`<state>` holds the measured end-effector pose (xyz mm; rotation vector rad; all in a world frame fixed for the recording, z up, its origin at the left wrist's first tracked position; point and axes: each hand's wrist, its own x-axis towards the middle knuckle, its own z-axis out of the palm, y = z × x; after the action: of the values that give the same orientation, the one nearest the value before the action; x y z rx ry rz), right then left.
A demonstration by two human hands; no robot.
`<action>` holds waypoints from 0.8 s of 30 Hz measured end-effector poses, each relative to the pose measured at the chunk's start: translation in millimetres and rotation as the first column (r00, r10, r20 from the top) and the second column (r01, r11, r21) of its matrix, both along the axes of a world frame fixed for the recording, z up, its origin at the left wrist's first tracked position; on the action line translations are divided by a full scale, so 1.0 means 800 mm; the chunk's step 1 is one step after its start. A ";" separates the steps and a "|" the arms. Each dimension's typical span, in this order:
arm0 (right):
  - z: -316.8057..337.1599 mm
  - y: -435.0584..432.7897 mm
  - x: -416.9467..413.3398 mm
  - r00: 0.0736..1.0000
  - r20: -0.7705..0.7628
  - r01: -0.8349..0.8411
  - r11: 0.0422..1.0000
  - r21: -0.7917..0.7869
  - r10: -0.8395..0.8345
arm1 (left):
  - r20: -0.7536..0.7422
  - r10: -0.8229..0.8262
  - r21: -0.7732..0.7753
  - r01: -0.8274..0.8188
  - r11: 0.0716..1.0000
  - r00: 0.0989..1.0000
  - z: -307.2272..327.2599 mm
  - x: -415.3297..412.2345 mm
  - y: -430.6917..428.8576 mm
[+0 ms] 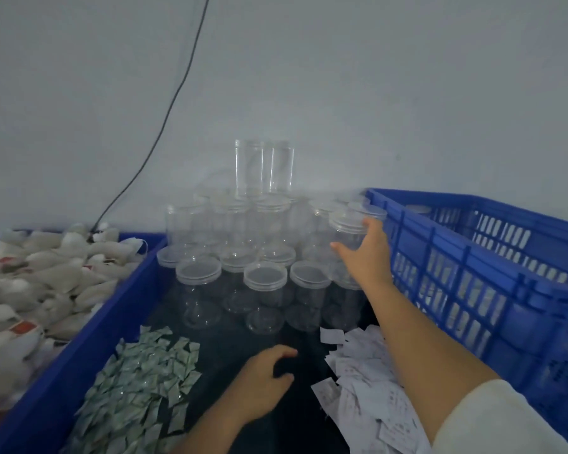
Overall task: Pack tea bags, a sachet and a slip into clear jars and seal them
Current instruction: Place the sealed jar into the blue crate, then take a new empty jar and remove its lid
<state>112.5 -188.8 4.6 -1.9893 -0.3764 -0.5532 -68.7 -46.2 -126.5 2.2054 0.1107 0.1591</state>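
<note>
R hand stretched fwd on extended arm, grip grasping clear round plastic jar at stack's right edge, beside blue slotted crate, L hand held low over dark bench, fingers loosely curled, grip released, crinkly sachets left, paper slips right.

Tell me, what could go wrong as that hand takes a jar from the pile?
The right hand grips a jar at the edge of the stacked jars. Pulling it out could nudge its neighbours. The two tall jars standing on top look likeliest to topple. The sleeve is also close to the loose paper slips and might sweep some aside.
</note>
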 end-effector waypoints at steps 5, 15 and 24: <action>-0.001 0.014 -0.053 0.984 0.165 -0.068 0.997 0.021 0.064 | 0.069 0.087 0.215 -0.100 0.971 0.994 -0.032 -0.001 -0.005; -0.133 0.040 -0.195 0.866 -0.095 -0.471 0.866 0.171 0.490 | 0.325 0.299 -0.580 -0.061 0.812 0.897 -0.012 -0.040 0.006; -0.170 0.038 -0.218 0.665 -0.216 -0.574 0.674 0.465 0.715 | 0.315 0.295 -0.563 -0.072 0.823 0.902 -0.011 -0.063 0.005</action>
<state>-62.0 -158.5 -131.3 -1.4050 -0.6596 0.2355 -118.8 -42.0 -135.0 1.5532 0.1325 0.6035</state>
